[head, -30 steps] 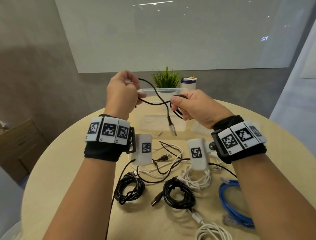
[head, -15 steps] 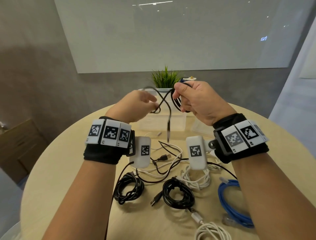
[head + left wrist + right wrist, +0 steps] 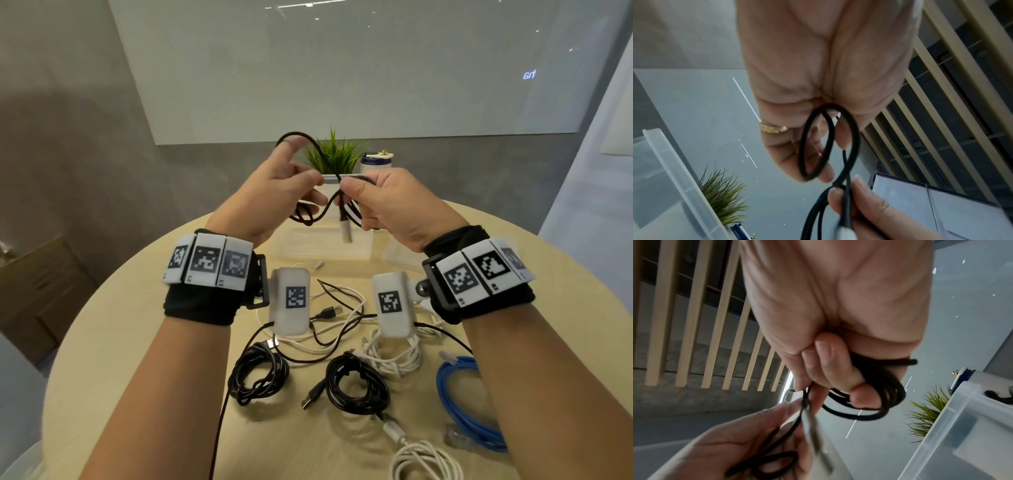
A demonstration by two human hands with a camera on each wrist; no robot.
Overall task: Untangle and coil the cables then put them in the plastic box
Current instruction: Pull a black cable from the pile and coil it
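A: Where's the black cable point(image 3: 310, 145) rn?

B: Up in the air btwn both hands, above the round table point(image 3: 137, 329), just in front of the plastic box point(image 3: 322, 241). Left hand point(image 3: 274, 195) has a loop over its raised fingers; in the left wrist view loops lie across the curled fingers point(image 3: 797, 162), so it holds the cable.

A: And the right?

B: Right hand point(image 3: 394, 205) is clamped on it too. Thumb and fingers pinch the strand, and the right wrist view shows a few turns of cable wrapped round its curled fingers point(image 3: 838, 369). The silver plug end point(image 3: 346, 233) hangs down btwn the hands, over the box.

A: Hands touching?

B: Fingertips v. close, can't tell if they touch.

A: Rest of the table?

B: Two black coils point(image 3: 257, 373) point(image 3: 356, 383) near the front edge, a white bundle point(image 3: 394, 356) beside the second one, a blue cable point(image 3: 462, 404) under the right forearm, another white coil point(image 3: 424, 462) at the bottom. Loose black and white cables point(image 3: 335, 311) lie tangled in the middle. Behind the box: a small green plant point(image 3: 332, 157) and a white container w/ a blue lid point(image 3: 375, 162).
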